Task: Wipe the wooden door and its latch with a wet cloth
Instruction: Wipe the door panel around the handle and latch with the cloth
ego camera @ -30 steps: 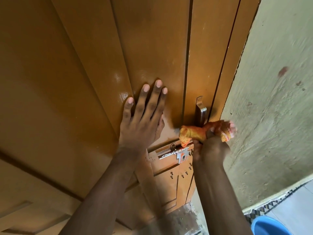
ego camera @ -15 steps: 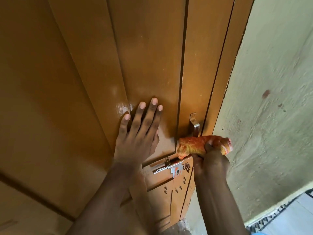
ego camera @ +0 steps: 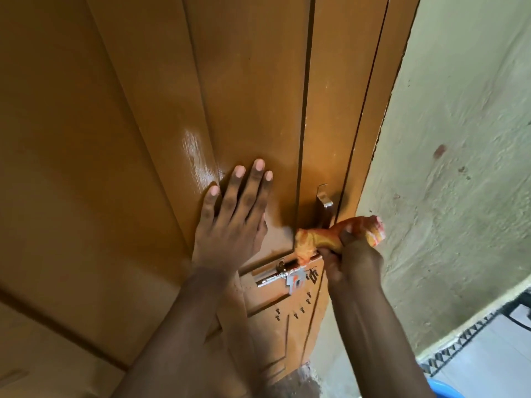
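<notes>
At the door's lower right, the right hand grips a bunched orange cloth against the metal latch. Beyond, the left hand lies open, flat on the wooden door, just left of the cloth.

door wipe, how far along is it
Done, it seems: the door panel shines wet above the left hand, which lies flat on it. In hand: the right hand grips the bunched cloth by the handle, its end touching the latch. Left: most of the latch, and the panels that look dry at far left.
</notes>
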Demonstrator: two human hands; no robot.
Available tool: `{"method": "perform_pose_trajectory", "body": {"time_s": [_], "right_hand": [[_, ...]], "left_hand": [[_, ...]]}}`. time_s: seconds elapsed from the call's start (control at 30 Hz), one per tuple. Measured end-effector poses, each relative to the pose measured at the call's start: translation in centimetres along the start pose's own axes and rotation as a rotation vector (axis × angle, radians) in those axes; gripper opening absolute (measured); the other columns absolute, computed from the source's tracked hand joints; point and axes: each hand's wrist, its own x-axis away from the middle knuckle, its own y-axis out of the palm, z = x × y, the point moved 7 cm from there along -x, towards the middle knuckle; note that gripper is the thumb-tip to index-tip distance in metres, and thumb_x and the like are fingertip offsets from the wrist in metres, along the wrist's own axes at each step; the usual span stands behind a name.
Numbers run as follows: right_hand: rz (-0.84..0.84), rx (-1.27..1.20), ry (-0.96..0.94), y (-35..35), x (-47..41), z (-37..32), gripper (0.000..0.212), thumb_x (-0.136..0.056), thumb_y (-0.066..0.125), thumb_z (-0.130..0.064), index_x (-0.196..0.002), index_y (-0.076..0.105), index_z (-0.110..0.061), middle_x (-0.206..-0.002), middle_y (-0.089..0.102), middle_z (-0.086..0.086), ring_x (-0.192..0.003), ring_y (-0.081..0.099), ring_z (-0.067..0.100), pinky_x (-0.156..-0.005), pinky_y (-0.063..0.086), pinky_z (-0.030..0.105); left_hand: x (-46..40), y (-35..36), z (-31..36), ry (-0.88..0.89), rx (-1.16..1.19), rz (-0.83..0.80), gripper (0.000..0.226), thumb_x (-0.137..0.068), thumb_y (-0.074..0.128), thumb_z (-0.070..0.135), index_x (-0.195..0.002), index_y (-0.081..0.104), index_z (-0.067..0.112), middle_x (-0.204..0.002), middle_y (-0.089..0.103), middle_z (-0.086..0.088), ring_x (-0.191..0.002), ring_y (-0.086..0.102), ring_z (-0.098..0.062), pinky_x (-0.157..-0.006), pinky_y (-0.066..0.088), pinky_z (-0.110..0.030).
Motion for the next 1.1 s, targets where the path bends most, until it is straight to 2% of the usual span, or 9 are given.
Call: {"method": "perform_pose_trajectory", "body": {"time_s": [0.1, 0.23, 0.43, 0.5, 0.63, 0.73, 0.83, 1.0, 1.1], "right_hand": [[-0.025, 0.075, -0.074, -0.1, -0.5, 0.9, 0.027, -0.101, 0.058, -0.002, -0.127, 0.063, -0.007, -0.095, 0.067, 0.016, -0.083, 0.071, 0.029, -0.079, 0.062, 0.046], [0.047, 0.168, -0.229, 0.5, -2.1, 1.8, 0.025, -0.095, 0.055, 0.002, -0.100, 0.068, -0.020, -0.096, 0.067, 0.007, -0.103, 0.069, 0.036, -0.092, 0.058, 0.053], [0.019, 0.460, -0.701, 0.5, 0.0, 2.0, 0.034, -0.096, 0.052, -0.001, -0.117, 0.073, -0.017, -0.105, 0.076, 0.001, -0.091, 0.068, 0.012, -0.079, 0.058, 0.027], [0.007, 0.547, -0.720, -0.6, -1.0, 3.2, 0.038, -0.095, 0.051, -0.002, -0.127, 0.070, -0.009, -0.113, 0.077, 0.001, -0.102, 0.071, 0.015, -0.083, 0.059, 0.021], [0.051, 0.571, -0.697, -0.9, -2.6, 2.4, 0.030, -0.095, 0.052, 0.011, -0.108, 0.071, -0.008, -0.101, 0.074, 0.007, -0.089, 0.064, 0.019, -0.078, 0.053, 0.022], [-0.006, 0.609, -0.972, 1.5, -0.8, 0.9, 0.048, -0.092, 0.053, 0.012, -0.133, 0.067, -0.008, -0.119, 0.075, 0.004, -0.099, 0.065, -0.009, -0.088, 0.058, 0.017], [-0.125, 0.672, -1.164, 1.5, -1.2, 2.1, 0.051, -0.099, 0.050, -0.004, -0.148, 0.054, -0.015, -0.142, 0.065, 0.008, -0.114, 0.065, -0.005, -0.092, 0.053, 0.007], [-0.139, 0.673, -1.110, -0.9, -3.5, 2.8, 0.045, -0.100, 0.044, -0.018, -0.140, 0.061, -0.004, -0.122, 0.074, 0.013, -0.111, 0.072, 0.027, -0.093, 0.061, 0.034], [-0.147, 0.742, -1.224, 1.2, -2.5, 2.0, 0.049, -0.103, 0.041, -0.015, -0.150, 0.051, -0.005, -0.152, 0.056, 0.016, -0.134, 0.060, 0.038, -0.099, 0.058, 0.047]], "left_hand": [[0.0, 0.2, 0.2, 0.023, -0.001, 0.004, 0.071, -0.105, 0.047, 0.043, -0.168, 0.026, 0.019, -0.174, 0.018, -0.006, -0.159, 0.011, -0.025, -0.129, 0.003, -0.049], [0.2, 0.2, 0.3, 0.032, 0.007, 0.009, 0.069, -0.107, 0.044, 0.044, -0.168, 0.025, 0.019, -0.174, 0.017, -0.005, -0.159, 0.012, -0.025, -0.127, 0.006, -0.048], [0.3, 0.1, 0.1, 0.008, -0.013, 0.016, 0.071, -0.107, 0.046, 0.046, -0.169, 0.024, 0.019, -0.174, 0.018, -0.005, -0.159, 0.012, -0.026, -0.127, 0.005, -0.049], [0.3, 0.0, 0.2, 0.002, -0.007, -0.005, 0.072, -0.107, 0.044, 0.046, -0.169, 0.021, 0.019, -0.175, 0.016, -0.006, -0.160, 0.011, -0.027, -0.127, 0.005, -0.049], [0.4, 0.1, 0.2, 0.010, -0.023, -0.016, 0.072, -0.107, 0.043, 0.046, -0.169, 0.020, 0.018, -0.175, 0.013, -0.006, -0.160, 0.010, -0.028, -0.129, 0.000, -0.049], [0.2, -0.1, 0.2, 0.005, -0.015, -0.005, 0.070, -0.107, 0.044, 0.045, -0.169, 0.023, 0.018, -0.174, 0.019, -0.006, -0.159, 0.014, -0.028, -0.128, 0.002, -0.049], [0.2, -0.1, 0.1, 0.007, -0.013, -0.009, 0.070, -0.108, 0.044, 0.047, -0.169, 0.024, 0.018, -0.173, 0.021, -0.006, -0.159, 0.016, -0.028, -0.127, 0.003, -0.049], [0.2, -0.1, 0.2, 0.016, -0.058, -0.006, 0.069, -0.108, 0.041, 0.045, -0.169, 0.023, 0.018, -0.173, 0.021, -0.006, -0.158, 0.019, -0.028, -0.126, 0.003, -0.049], [0.3, -0.3, 0.3, 0.013, -0.037, -0.006, 0.069, -0.108, 0.042, 0.044, -0.169, 0.022, 0.018, -0.174, 0.019, -0.006, -0.158, 0.019, -0.029, -0.125, 0.003, -0.050]]}}
